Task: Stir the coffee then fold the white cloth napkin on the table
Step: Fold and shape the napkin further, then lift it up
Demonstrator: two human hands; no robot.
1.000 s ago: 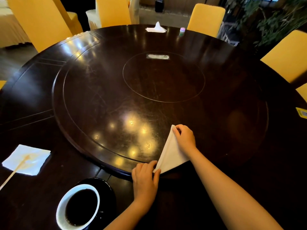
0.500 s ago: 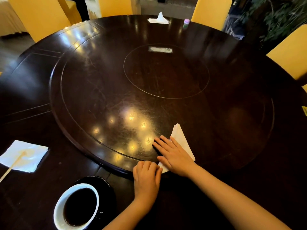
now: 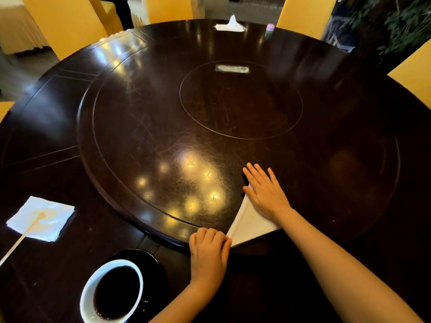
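The white cloth napkin [image 3: 247,223] lies folded into a narrow triangle on the near edge of the raised turntable [image 3: 144,127]. My right hand [image 3: 264,193] rests flat on its upper part, fingers spread, hiding the tip. My left hand [image 3: 208,252] has its fingers curled and presses on the napkin's near left corner at the turntable's rim. A white cup of dark coffee [image 3: 114,292] stands on a black saucer [image 3: 155,264] at the lower left, just left of my left forearm.
A wooden stir stick [image 3: 22,237] lies across a white paper napkin [image 3: 42,217] at the left of the dark round table. At the far edge sit a crumpled tissue [image 3: 229,25] and a small green bottle [image 3: 269,30]. Yellow chairs [image 3: 67,22] ring the table.
My right hand let go of the napkin's raised tip, laid it down and slid up along the cloth, flattening it. My left hand stayed at the near corner.
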